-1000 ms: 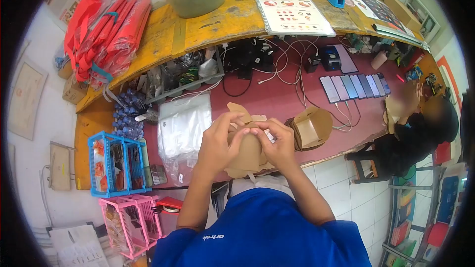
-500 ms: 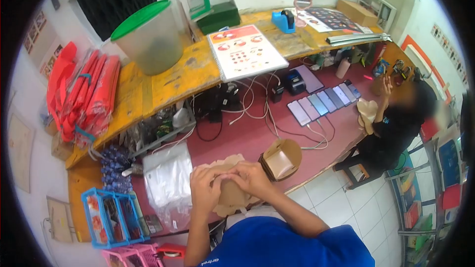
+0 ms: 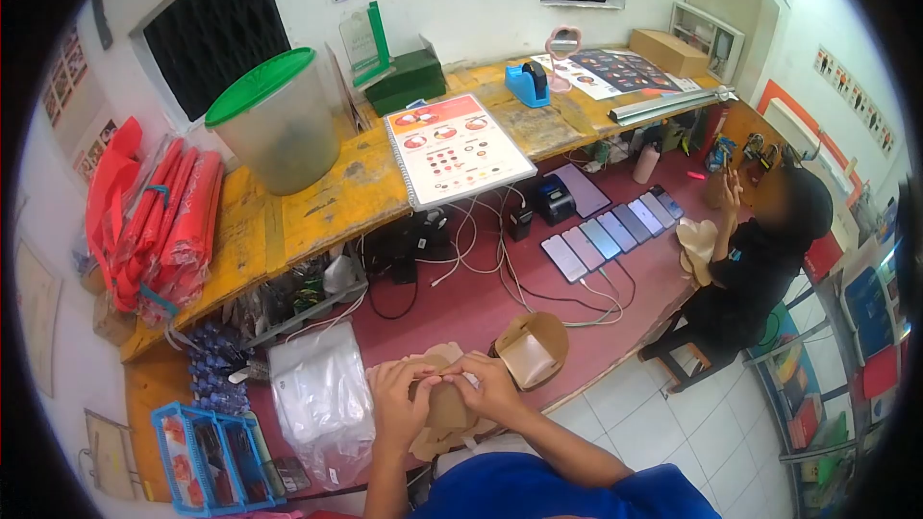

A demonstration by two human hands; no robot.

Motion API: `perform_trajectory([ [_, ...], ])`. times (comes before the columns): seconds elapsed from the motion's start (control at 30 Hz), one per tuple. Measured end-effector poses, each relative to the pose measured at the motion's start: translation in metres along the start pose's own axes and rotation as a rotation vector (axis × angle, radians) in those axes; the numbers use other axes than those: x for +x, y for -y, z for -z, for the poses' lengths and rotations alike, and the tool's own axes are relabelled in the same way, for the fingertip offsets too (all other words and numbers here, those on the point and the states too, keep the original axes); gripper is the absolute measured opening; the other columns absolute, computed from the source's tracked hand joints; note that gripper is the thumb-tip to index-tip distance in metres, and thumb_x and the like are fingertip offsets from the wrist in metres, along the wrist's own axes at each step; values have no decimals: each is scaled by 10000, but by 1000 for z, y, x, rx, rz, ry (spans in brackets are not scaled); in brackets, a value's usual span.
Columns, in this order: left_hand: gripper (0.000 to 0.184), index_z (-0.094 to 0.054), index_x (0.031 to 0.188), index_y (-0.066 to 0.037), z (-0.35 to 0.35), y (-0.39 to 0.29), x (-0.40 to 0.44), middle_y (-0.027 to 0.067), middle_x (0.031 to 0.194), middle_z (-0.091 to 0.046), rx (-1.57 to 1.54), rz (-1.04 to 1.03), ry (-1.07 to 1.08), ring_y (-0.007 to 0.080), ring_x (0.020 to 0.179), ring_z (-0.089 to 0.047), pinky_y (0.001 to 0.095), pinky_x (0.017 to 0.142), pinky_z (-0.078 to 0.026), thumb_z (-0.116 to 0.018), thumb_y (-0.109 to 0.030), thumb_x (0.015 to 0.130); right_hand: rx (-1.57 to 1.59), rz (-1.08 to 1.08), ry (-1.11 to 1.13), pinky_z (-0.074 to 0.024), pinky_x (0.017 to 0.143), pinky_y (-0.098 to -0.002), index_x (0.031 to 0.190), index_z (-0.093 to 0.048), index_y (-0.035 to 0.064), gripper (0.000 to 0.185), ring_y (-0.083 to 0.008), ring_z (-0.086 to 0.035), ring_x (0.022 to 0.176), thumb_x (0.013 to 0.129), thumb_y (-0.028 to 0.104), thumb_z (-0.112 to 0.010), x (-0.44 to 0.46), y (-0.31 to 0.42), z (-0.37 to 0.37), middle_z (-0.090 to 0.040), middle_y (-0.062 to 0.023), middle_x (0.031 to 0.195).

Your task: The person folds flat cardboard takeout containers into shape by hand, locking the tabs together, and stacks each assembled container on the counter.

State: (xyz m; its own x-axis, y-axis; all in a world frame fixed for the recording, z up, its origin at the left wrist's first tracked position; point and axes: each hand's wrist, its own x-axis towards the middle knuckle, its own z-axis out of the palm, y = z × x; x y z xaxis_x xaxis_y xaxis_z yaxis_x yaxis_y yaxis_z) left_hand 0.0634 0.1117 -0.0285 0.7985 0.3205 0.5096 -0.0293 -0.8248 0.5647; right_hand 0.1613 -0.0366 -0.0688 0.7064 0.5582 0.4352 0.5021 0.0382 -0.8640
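Note:
Both hands meet over a brown cardboard piece (image 3: 444, 413) at the front edge of the red table. My left hand (image 3: 399, 402) pinches its upper edge with thumb and fingers. Close beside it, my right hand (image 3: 487, 390) pinches the same edge. More flat cardboard with wavy edges lies under and around the hands. Just to the right stands a folded brown box (image 3: 531, 354), open at the top, apparently nested in others. A stack of clear plastic bags (image 3: 320, 394) lies left of my left hand.
A row of phones (image 3: 604, 233) with cables lies at the right. Blue baskets (image 3: 213, 461) stand front left. A yellow shelf (image 3: 361, 168) carries a bucket (image 3: 279, 125) and a menu (image 3: 457, 152). A person in black (image 3: 769, 255) sits far right, handling cardboard.
The view has tilted upward and shifted, so the table sits lower in the picture. My hands still pinch the cardboard, with small finger movements.

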Motion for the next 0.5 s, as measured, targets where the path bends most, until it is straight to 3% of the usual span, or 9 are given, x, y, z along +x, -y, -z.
perform_trajectory([
  [0.37,30,-750,828,-92,-8,5,-7,64,836,-714,83,-14,-78,283,896,-631,414,899,-413,-772,-110,819,58,-12,9,-547,805,-373,1013,-788,17,109,-288,-721,878,910,47,-766,-5,-7,-7,-776,-139,943],
  [0.5,22,-775,846,-122,-5,7,-11,43,887,-743,62,60,-29,272,942,-644,435,962,-409,-758,-135,846,36,-24,6,-538,805,-372,984,-776,11,88,-298,-709,863,902,41,-768,-5,-6,-8,-758,-143,922],
])
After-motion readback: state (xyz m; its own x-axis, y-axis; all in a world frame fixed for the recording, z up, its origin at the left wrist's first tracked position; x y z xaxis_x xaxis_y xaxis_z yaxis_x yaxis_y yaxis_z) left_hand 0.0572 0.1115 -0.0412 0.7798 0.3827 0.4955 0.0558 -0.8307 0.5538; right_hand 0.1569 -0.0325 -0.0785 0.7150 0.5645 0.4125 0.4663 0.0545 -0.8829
